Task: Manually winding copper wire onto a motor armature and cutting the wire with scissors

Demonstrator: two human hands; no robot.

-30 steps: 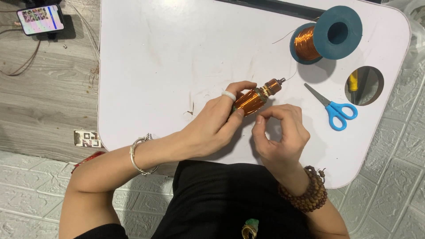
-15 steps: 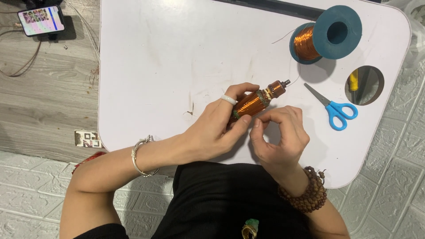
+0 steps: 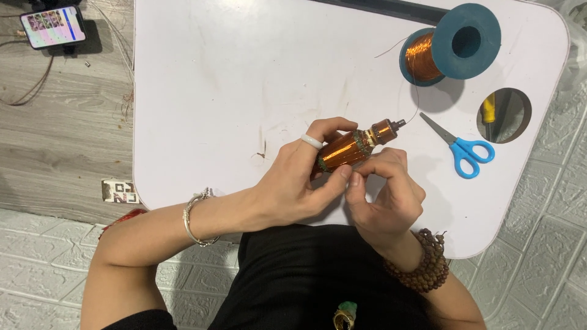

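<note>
Head view, centre: the left hand (image 3: 299, 189) is grasping a copper-wound armature (image 3: 351, 148) over the white table (image 3: 214, 91).
Right hand (image 3: 385, 192): fingers are pinching at the armature's lower edge, probably on the thin wire.
Upper right: wire spool (image 3: 449, 46), its strand reaching to the armature.
Right: blue scissors (image 3: 461, 146) are lying unused.
Progress: the winding is looking mostly full; the wire is not yet cut.

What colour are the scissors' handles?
Bright blue; the scissors lie on the white table, clearest in the head view.
</note>
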